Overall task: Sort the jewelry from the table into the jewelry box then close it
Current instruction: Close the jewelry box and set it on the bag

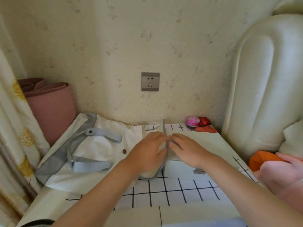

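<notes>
Left hand [148, 151]: fingers relaxed, draped over the box's rounded left part.
Right hand [188, 148]: flat on the lid, gripping nothing.
Jewelry box [198, 139]: mid-bench [180, 189], toward twelve o'clock.
Handling: probably light, stiff; hold both sides.
Jewelry: none visible.

The bag [101, 145] was of soft white cloth with a small metal snap [90, 132]. The jewelry box [196, 138] had a smooth, matt cream surface. The socket plate [150, 81] looked like brushed metal, the wall [114, 46] was rough, and the headboard [262, 79] was glossy, like leather. The rolled mat [50, 108] looked matt.
</notes>
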Motion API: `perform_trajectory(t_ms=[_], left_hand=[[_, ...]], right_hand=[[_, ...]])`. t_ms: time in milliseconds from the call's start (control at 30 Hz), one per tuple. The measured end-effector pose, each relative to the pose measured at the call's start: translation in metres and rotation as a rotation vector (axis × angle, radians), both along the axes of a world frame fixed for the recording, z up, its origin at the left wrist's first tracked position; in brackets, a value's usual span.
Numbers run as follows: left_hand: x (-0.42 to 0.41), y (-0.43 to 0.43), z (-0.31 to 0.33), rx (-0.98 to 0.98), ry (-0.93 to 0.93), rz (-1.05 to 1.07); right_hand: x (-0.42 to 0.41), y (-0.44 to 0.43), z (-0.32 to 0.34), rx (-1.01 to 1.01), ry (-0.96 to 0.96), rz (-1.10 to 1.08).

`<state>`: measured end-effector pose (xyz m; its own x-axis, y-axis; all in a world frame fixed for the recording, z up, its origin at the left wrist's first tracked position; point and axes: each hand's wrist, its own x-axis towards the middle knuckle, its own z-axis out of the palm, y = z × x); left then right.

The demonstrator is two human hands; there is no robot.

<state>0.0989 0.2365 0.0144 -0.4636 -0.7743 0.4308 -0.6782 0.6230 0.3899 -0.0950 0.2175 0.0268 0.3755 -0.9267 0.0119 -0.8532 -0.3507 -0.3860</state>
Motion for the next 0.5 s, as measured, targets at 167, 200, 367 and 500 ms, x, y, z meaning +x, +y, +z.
perform_trajectory(t_ms=[167,200,367,500], left_hand=[[-0.022,0.014,-0.022,0.023,-0.251,0.016],[-0.023,0.011,-0.027,0.035,-0.275,0.045],[-0.018,-0.001,-0.032,0.125,-0.204,0.092],[-0.017,-0.003,-0.032,0.076,-0.231,0.077]], right_hand=[[-0.032,0.028,-0.01,-0.094,0.152,0.04],[-0.036,0.033,-0.013,-0.132,0.215,0.054],[-0.046,0.045,-0.035,-0.313,0.478,0.029],[-0.047,0.046,-0.046,-0.368,0.509,-0.025]])
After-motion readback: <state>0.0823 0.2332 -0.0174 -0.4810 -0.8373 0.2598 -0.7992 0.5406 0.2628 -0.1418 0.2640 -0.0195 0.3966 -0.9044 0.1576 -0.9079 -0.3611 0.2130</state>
